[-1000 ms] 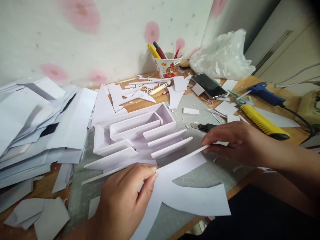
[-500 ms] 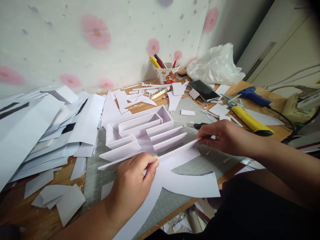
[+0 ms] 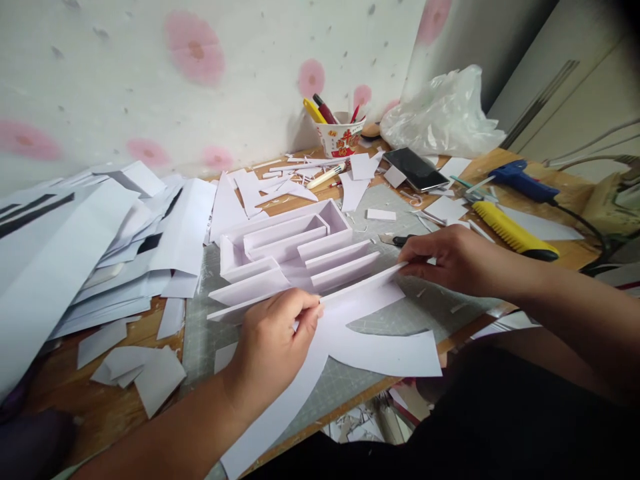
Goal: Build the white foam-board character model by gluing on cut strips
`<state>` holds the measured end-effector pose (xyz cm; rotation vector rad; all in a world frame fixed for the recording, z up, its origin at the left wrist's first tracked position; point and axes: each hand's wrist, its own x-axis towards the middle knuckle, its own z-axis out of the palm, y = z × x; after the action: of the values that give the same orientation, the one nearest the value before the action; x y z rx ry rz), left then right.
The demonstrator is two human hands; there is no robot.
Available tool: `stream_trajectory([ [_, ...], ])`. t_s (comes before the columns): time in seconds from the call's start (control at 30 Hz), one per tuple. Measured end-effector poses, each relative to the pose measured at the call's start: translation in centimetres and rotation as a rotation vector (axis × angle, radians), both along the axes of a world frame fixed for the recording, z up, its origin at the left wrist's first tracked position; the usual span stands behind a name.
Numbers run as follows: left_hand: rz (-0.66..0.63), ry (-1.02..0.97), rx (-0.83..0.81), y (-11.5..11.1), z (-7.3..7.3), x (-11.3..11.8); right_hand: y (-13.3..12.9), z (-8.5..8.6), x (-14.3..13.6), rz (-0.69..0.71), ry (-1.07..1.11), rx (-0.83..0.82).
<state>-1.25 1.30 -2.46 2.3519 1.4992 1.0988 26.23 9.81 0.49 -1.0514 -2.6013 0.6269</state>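
Note:
A white foam-board structure [image 3: 290, 241] with upright walls in a maze-like layout stands on the grey cutting mat [image 3: 200, 347]. Along its near side runs a long thin white strip [image 3: 363, 283], standing on edge. My left hand [image 3: 280, 333] pinches this strip near its middle. At the strip's right end, the thumb and fingers of my right hand [image 3: 440, 260] are closed on it. Beneath and in front lies a flat white sheet with curved edges [image 3: 395, 353]. A black-handled cutter [image 3: 400, 240] lies just beyond my right fingertips.
White sheets [image 3: 175, 233] are piled at left, with offcuts [image 3: 145, 373] below. Behind stand a paper cup of pens [image 3: 340, 139] and a plastic bag [image 3: 443, 117]. A phone [image 3: 415, 168], blue glue gun [image 3: 525, 181] and yellow-handled tool [image 3: 515, 231] lie at right.
The view has shifted a little, so the table's contents appear slightly higher and mostly further right. Both hands keep their hold on the strip.

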Motion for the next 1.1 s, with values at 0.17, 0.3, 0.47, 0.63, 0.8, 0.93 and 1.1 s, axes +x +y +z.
stream_trajectory([
  [0.17, -0.010, -0.006, -0.009, 0.0, -0.1, 0.0, 0.2, -0.2, 0.2, 0.020, 0.004, 0.013],
  [0.3, -0.012, -0.017, -0.022, 0.0, -0.2, 0.0, 0.3, -0.3, 0.2, 0.021, 0.012, 0.021],
  [0.47, -0.017, -0.037, -0.026, 0.0, -0.3, -0.1, 0.1, -0.1, 0.1, 0.014, 0.009, 0.012],
  [0.63, -0.027, -0.031, -0.003, -0.1, -0.3, -0.1, -0.1, 0.0, 0.2, 0.001, -0.001, -0.004],
  [0.8, -0.032, -0.032, 0.012, -0.3, -0.2, -0.2, -0.3, -0.3, 0.5, 0.036, 0.029, 0.042],
  [0.93, -0.035, -0.053, 0.034, -0.6, 0.3, -0.2, -0.5, -0.3, 0.5, 0.089, 0.051, 0.181],
  [1.1, -0.083, -0.025, -0.003, -0.4, 1.0, -0.3, -0.1, -0.5, 1.0, 0.137, 0.002, 0.325],
])
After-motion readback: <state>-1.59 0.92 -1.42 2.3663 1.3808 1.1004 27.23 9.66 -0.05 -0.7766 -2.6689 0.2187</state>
